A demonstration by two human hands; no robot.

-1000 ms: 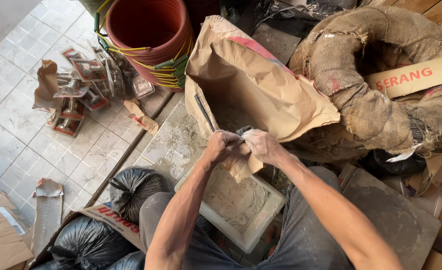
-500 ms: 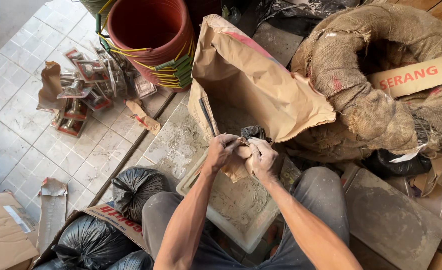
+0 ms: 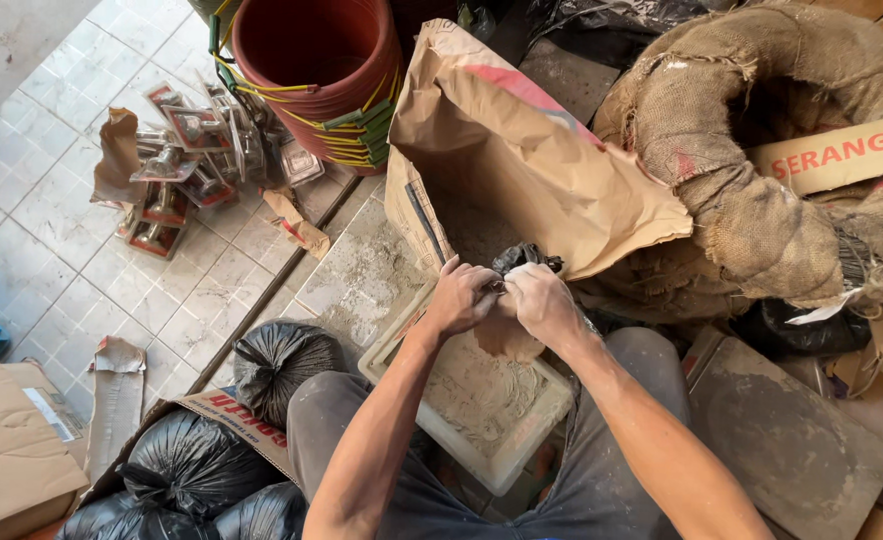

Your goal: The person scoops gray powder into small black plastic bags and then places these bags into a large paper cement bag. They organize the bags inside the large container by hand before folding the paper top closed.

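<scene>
- A small black plastic bag (image 3: 528,257) sits pinched between both hands, above the white square tub (image 3: 522,440) of grey powder.
- The left hand (image 3: 462,297) closes its fingers on the bag's neck; the right hand (image 3: 540,300) grips it too, touching the left.
- The open brown paper sack (image 3: 522,150) stands just behind.
- A red bucket (image 3: 317,60) and burlap sack (image 3: 752,150) lie farther off.

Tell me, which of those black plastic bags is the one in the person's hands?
The small black bag pinched between both hands above the white tray; the other black bags sit tied on the floor.
</scene>
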